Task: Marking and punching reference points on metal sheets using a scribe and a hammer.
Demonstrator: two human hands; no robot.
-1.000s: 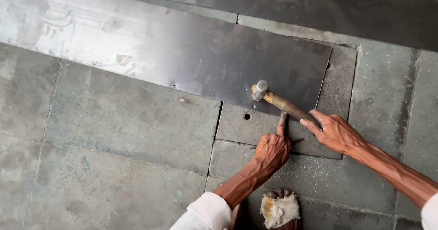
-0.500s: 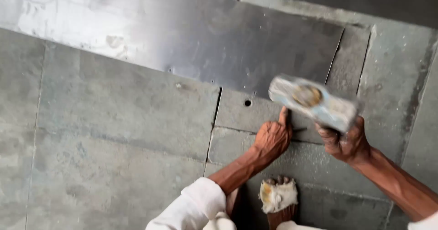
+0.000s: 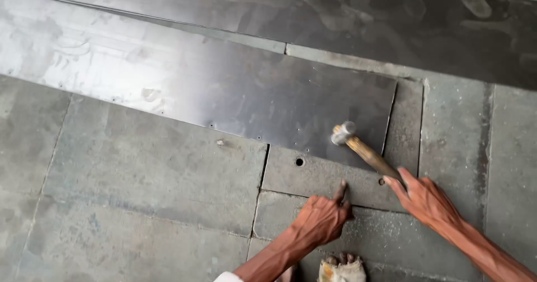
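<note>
The right hand (image 3: pixel 428 199) is closed around the wooden handle of a hammer (image 3: pixel 363 150), low on the handle, with the forearm coming in from the lower right corner. The hammer is slanted up and to the left, and its metal head (image 3: pixel 342 132) rests on or just above the dark metal sheet (image 3: pixel 235 92), near the sheet's lower right corner. I cannot tell if the head touches the sheet.

The left hand (image 3: pixel 323 219) is curled into a loose fist and holds nothing; its index finger (image 3: pixel 340 191) is stretched forward and presses on the stone floor (image 3: pixel 140 176), just below the sheet's lower edge. The left forearm comes up from the bottom edge, with a white sleeve (image 3: pixel 229 276) at the end.

Between the two hands there is a small hole (image 3: pixel 381 181) in the stone slab, and another hole (image 3: pixel 299 162) lies to the left of the finger. Below the left hand, at the bottom edge, a foot in a worn sandal (image 3: pixel 342 269) is seen. A second metal sheet (image 3: pixel 403 19) lies along the far side of the floor.
</note>
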